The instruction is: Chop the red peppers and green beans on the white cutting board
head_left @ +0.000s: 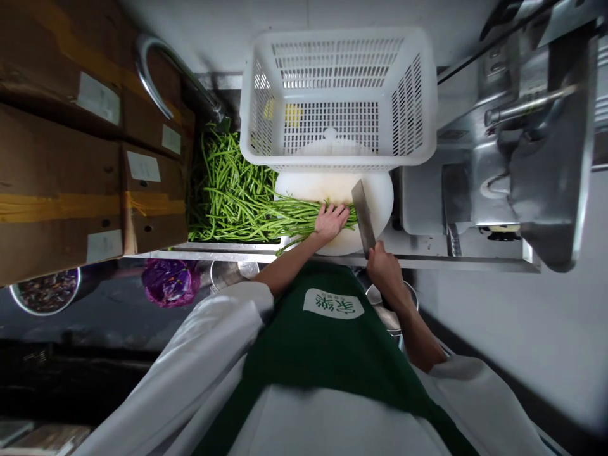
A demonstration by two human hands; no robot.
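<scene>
My left hand lies over a bundle of long green stalks, pressing it against the round white cutting board. Its fingers are curled over the stalks near their right ends. A cleaver is gripped by its handle in my right hand, at the board's front edge. The blade points away from me and stands just right of the stalk ends. Most of the handle is hidden in my fist. Left of the board, a big heap of the same green stalks fills the sink.
Behind the board stands a white perforated basket, overlapping its far edge. Cardboard boxes are stacked at left, near a curved faucet. A metal machine stands at right, with another knife beside it. A purple bag sits below the counter.
</scene>
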